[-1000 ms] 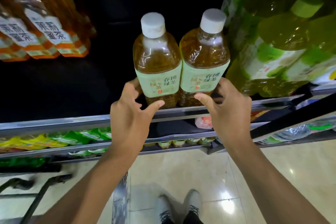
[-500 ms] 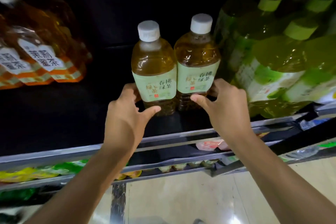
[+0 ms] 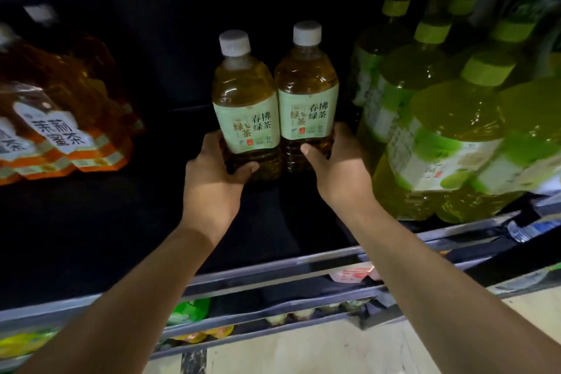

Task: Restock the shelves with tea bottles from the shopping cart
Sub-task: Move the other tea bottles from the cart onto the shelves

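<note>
- Tea bottles: two of them, a left tea bottle and a right tea bottle, standing upright and touching side by side, pretty far back on the dark shelf. Both have white caps, pale green labels and amber tea inside.
- Left hand is wrapped round the bottom of the left one, thumb across the front, fingers curled behind.
- Right hand grips the base of the right one the same way, thumb in front, fingers round its right side.
- Just right of the pair there's a packed bunch of green-capped bottles, closer to the camera and kinda blurry.
- Well off to the left, orange-labelled tea bottles sit on the same shelf.
- Nearer, the metal shelf rail runs across, with lower shelves of snack packets and pale floor below.
</note>
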Demonstrator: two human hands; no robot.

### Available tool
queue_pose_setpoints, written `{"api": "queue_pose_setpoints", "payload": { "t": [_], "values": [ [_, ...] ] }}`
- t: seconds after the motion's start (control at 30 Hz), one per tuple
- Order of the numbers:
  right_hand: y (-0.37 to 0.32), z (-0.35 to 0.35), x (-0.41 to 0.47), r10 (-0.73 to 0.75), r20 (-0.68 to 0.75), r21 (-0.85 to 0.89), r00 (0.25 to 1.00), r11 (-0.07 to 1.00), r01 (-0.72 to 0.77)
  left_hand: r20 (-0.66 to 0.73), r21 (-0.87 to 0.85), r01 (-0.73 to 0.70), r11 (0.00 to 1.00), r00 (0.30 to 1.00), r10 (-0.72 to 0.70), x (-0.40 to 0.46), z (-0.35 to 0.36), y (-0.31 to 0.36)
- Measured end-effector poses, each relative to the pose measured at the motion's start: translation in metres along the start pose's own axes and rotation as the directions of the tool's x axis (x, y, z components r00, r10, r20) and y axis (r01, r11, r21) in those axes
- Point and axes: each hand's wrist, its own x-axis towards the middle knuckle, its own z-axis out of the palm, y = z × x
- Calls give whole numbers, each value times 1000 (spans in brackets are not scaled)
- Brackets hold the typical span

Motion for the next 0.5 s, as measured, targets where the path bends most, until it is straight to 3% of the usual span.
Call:
{"api": "queue_pose_setpoints", "payload": {
  "t": [0.17,0.5],
  "values": [
    [-4,8,30,117,25,164,993,979,-120,-37,-1,-23,1000,999,23,31,10,-9],
    [-2,29,56,80,-56,279,995,958,-61,-55,-74,33,997,998,-37,55,22,-19]
  ]
}}
